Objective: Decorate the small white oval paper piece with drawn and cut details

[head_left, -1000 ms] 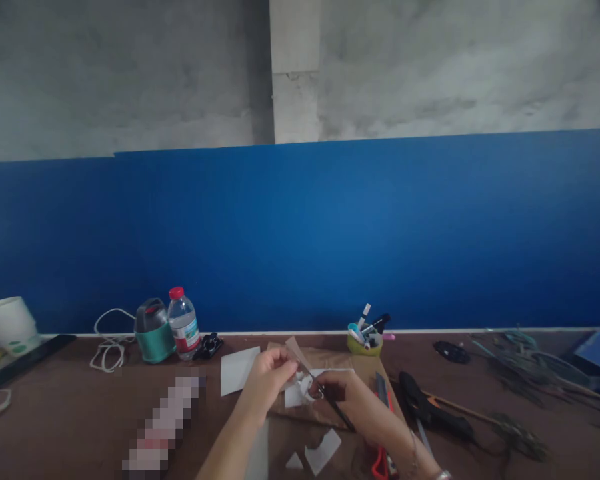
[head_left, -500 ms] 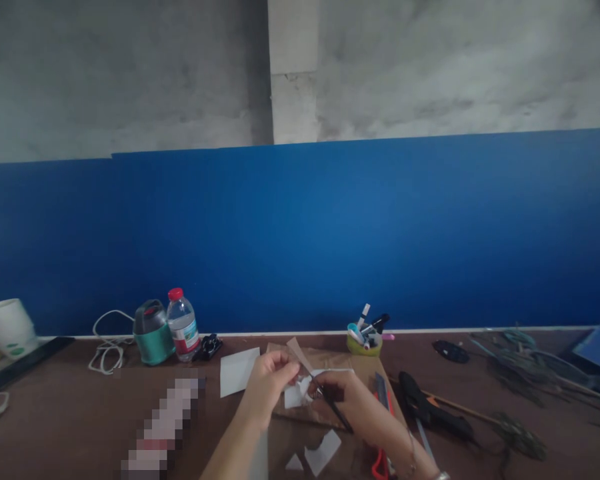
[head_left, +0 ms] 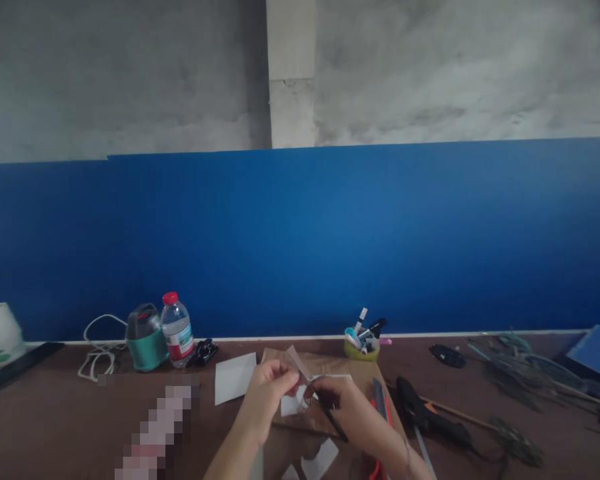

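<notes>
My left hand (head_left: 275,390) pinches a narrow strip of thin, pale paper (head_left: 296,359) between thumb and fingers. Close beside it, my right hand (head_left: 337,393) is closed around a slim black tool (head_left: 330,413) that resembles tweezers; its exact kind is unclear. The tool's upper end meets or nearly meets the paper strip. Below both hands, crumpled white paper (head_left: 291,404) lies on a brown cardboard sheet (head_left: 363,370). Nearer to me are cut white paper scraps (head_left: 321,460).
A white sheet (head_left: 235,378), a water bottle (head_left: 179,333) and a teal container (head_left: 147,350) are on the left. Behind the hands stands a pen holder (head_left: 361,350). To the right lie a utility knife (head_left: 380,397), a black glue gun (head_left: 430,417) and dried stems (head_left: 520,367).
The view has shifted slightly, so the table items appear a little lower and further left. Both hands keep their hold; the black tool has turned slightly near the paper strip.
</notes>
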A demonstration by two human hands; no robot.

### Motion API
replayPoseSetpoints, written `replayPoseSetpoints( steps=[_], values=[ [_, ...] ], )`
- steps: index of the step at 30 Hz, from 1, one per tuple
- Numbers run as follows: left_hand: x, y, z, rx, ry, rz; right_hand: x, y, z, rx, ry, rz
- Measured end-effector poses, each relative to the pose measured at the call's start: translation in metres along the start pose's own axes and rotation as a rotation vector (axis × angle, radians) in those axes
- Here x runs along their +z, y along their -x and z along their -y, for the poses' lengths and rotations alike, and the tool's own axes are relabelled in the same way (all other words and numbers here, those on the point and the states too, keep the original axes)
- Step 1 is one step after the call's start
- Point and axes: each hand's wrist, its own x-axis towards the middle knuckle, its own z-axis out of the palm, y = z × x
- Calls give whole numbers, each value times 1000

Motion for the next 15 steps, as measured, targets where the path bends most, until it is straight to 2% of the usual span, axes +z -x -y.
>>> replayPoseSetpoints(
  steps=[8, 11, 15],
  values=[
    [-2, 8, -20, 25, -79, 36, -1, -2, 2, 47, -2, -6],
    [-2, 6, -18, 31, -108, 19, -1, -3, -4, 50, -33, 27],
    [-1, 1, -8, 54, -94, 27, -1, -2, -6, 23, 4, 3]
  ],
)
